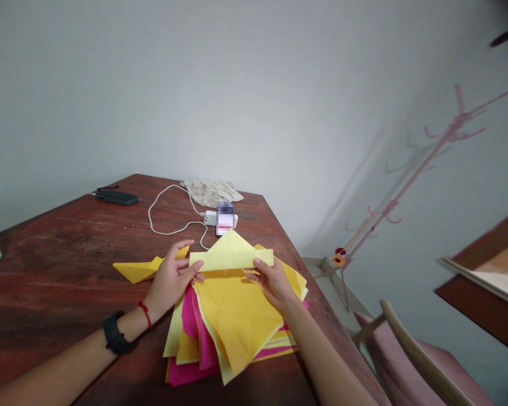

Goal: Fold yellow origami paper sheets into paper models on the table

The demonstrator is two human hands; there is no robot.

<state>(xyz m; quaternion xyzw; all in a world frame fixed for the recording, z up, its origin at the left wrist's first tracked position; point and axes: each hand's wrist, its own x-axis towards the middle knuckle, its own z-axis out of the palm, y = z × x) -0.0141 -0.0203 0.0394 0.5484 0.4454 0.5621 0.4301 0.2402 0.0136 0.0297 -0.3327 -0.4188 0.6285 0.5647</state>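
A pale yellow folded paper (231, 256), shaped like a paper hat with a triangular peak above a straight band, is held up between both hands. My left hand (175, 273) pinches the band's left end, thumb in front. At the right end, my right hand (275, 279) grips the band with its thumb on the front and fingers behind. Below lies a loose stack of paper sheets (237, 321) in yellow, pale yellow and magenta, fanned unevenly. A yellow folded paper boat (138, 270) rests just left of my left hand, which partly covers it.
On the wooden table (68, 304), a phone (225, 220) leans on a white charger (210, 218) with a white cable. A black power bank (116, 197) and a patterned cloth (211, 193) lie farther back. A chair (415, 361) and a pink coat rack (423, 166) stand at right.
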